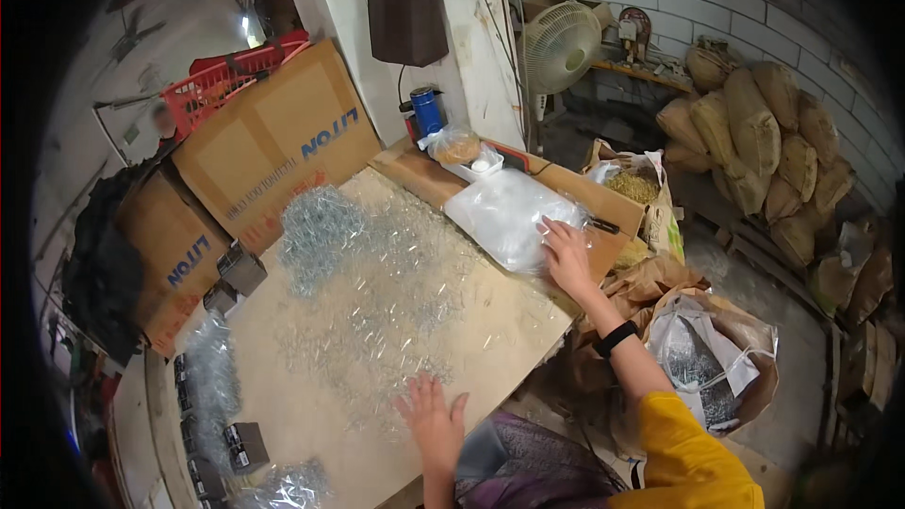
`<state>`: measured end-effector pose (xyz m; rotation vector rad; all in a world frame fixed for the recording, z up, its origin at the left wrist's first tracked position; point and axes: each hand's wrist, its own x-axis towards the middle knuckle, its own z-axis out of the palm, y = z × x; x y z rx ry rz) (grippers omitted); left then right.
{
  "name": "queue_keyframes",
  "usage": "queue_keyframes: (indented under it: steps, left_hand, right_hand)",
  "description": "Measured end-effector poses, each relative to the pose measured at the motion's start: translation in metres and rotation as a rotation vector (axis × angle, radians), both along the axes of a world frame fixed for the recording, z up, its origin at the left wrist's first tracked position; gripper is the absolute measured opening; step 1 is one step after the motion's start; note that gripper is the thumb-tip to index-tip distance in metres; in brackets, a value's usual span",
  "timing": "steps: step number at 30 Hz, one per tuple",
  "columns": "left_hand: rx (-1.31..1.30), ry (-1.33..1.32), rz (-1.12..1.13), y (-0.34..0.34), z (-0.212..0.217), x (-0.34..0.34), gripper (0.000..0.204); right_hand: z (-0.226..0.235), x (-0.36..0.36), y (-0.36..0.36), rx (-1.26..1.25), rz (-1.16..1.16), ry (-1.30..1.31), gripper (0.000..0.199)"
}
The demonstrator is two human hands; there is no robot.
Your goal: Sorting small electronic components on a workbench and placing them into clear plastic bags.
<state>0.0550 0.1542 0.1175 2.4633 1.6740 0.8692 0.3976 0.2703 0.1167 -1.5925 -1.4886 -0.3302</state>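
Note:
My left hand (434, 422) rests at the near edge of the wooden tabletop (500, 320), fingers spread, holding nothing. Small shiny metal pins (377, 320) lie scattered just beyond its fingertips. A dense heap of the same thin pieces (322, 231) rises farther back on the left. My right hand (567, 256), with a black band on its wrist, reaches to the far right side of the table. Its fingers are outstretched and touch a stack of clear plastic bags (504, 212); no grip on a bag shows.
Cardboard boxes (269, 146) wall the table's far left side. Small dark boxes (247, 448) and more metal pieces (212, 386) line the left edge. A blue can (427, 111) stands behind the bags. Open sacks (712, 349), a fan (563, 42) and piled sacks (754, 127) stand right.

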Motion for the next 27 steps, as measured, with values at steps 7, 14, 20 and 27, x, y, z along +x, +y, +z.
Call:
queue_keyframes:
  steps: [7, 14, 20, 27]
  left_hand:
    - [-0.106, -0.102, -0.047, -0.016, 0.003, 0.004, 0.039]
    - [0.006, -0.06, 0.226, -0.036, -0.014, -0.069, 0.037]
    - [0.012, 0.025, 0.397, -0.037, -0.026, -0.081, 0.031]
    - [0.041, -0.061, 0.407, -0.035, -0.016, -0.072, 0.028]
  right_hand:
    - [-0.001, 0.004, 0.011, -0.017, 0.032, -0.068, 0.034]
    - [0.003, -0.011, 0.006, 0.015, 0.117, -0.07, 0.018]
    - [-0.007, -0.011, 0.021, 0.049, 0.108, -0.095, 0.012]
    - [-0.009, 0.0, 0.015, 0.126, 0.086, -0.015, 0.014]
